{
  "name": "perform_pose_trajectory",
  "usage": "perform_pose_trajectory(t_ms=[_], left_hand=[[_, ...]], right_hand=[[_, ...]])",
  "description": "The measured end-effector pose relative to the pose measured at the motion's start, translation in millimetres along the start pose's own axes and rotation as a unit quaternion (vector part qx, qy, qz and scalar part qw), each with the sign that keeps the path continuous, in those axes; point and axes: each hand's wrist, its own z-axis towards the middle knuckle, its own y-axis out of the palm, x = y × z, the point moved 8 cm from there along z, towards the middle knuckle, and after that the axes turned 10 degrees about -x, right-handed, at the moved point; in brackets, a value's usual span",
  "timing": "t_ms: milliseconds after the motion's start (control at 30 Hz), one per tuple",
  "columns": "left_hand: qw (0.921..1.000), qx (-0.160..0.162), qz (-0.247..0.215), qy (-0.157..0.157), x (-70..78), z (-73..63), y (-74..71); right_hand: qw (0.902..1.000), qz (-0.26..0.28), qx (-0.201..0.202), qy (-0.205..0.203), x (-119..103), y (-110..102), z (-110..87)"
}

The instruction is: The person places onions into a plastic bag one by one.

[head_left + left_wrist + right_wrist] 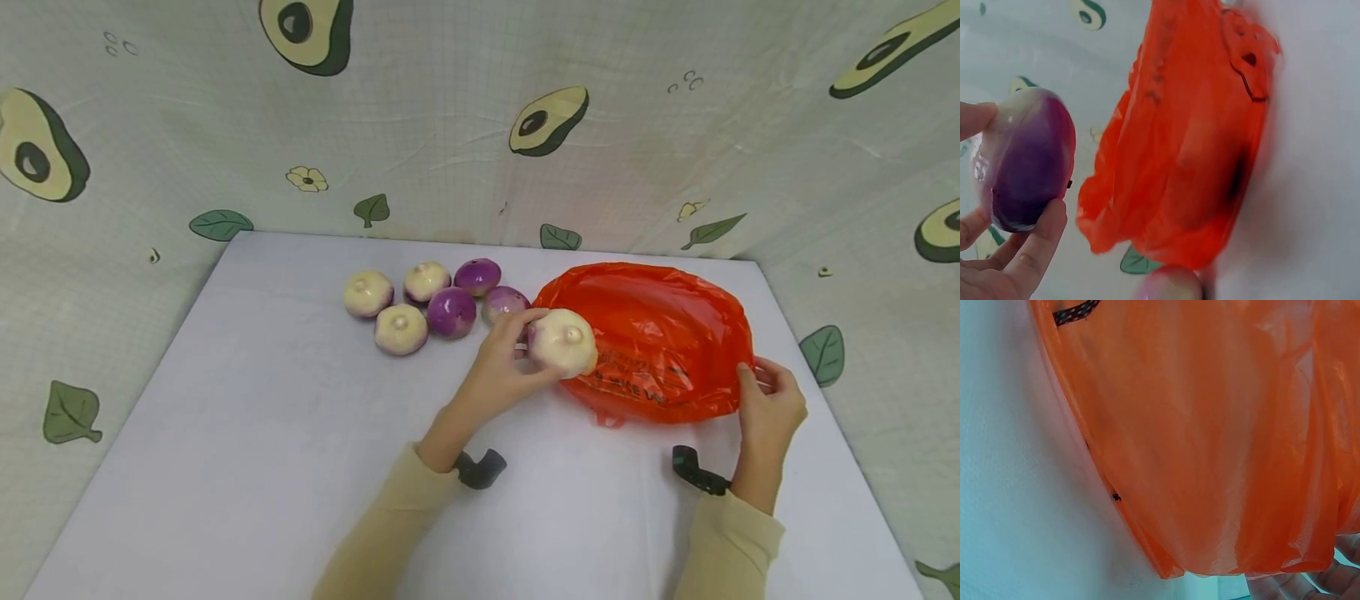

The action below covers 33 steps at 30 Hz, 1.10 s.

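In the head view my left hand (495,367) grips a white and purple turnip (564,343), its white side up, in front of the left rim of an open red plastic bag (645,396). The left wrist view shows the turnip's purple underside (1029,169) between thumb and fingers, with the bag's wall (1172,137) beside it. At the bag's right rim, my right hand (772,404) pinches the plastic between thumb and fingers. Mostly bag fills the right wrist view, with fingers (1285,587) at its lower edge. The bag's mouth faces up; its black print is on the near side.
Several more turnips (452,313) sit clustered on the white table (285,450), left of the bag. The nearest one (506,305) lies just behind my left hand. An avocado-patterned cloth (450,125) hangs behind the table and along its sides.
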Motion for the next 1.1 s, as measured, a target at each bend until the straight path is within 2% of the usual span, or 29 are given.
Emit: perform_pose_trajectory(t_ms=[267,533,1100], left_hand=[[0.9983,-0.035,0.031,-0.035,12.5,15.6,23.5],[0.9933,-0.061,0.094,-0.031,18.5,34.3,46.9],[0.9712,-0.101,0.213,-0.036,16.1,57.6,75.6]], right_hand=[[0.9999,0.014,0.001,0.000,-1,-1,0.6],[0.9998,0.017,0.001,0.003,1,0,1.3],[0.9997,0.022,0.006,-0.003,0,-3,-0.4]])
